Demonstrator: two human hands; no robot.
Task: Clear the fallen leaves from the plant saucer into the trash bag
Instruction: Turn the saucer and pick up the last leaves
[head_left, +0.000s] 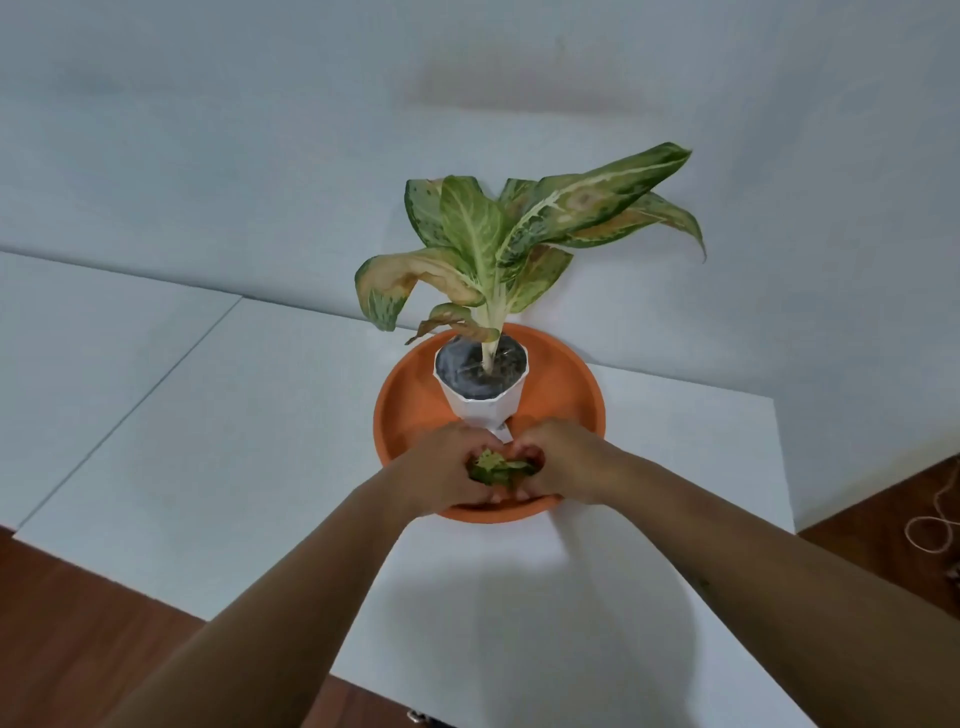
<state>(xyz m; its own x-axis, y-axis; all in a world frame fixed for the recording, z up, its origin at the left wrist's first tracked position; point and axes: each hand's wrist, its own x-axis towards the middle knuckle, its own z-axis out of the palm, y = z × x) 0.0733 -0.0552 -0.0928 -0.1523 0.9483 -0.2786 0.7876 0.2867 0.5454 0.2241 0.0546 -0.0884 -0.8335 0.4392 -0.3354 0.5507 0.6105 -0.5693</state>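
An orange round saucer (566, 387) sits on a white table, with a white faceted pot (485, 400) standing in it. A plant (498, 234) with green and yellowing leaves grows from the pot. At the saucer's near side, a bunch of green fallen leaves (496, 467) is cupped between both my hands. My left hand (441, 470) curls around the bunch from the left. My right hand (563, 460) presses against it from the right, fingertips touching the left hand. No trash bag is in view.
The white table (234, 441) runs left, with a seam (156, 384) between two tabletops. A pale wall stands right behind the plant. Brown wooden floor (78, 623) shows at the lower left and right, with a loose white cord (935, 519) on the right.
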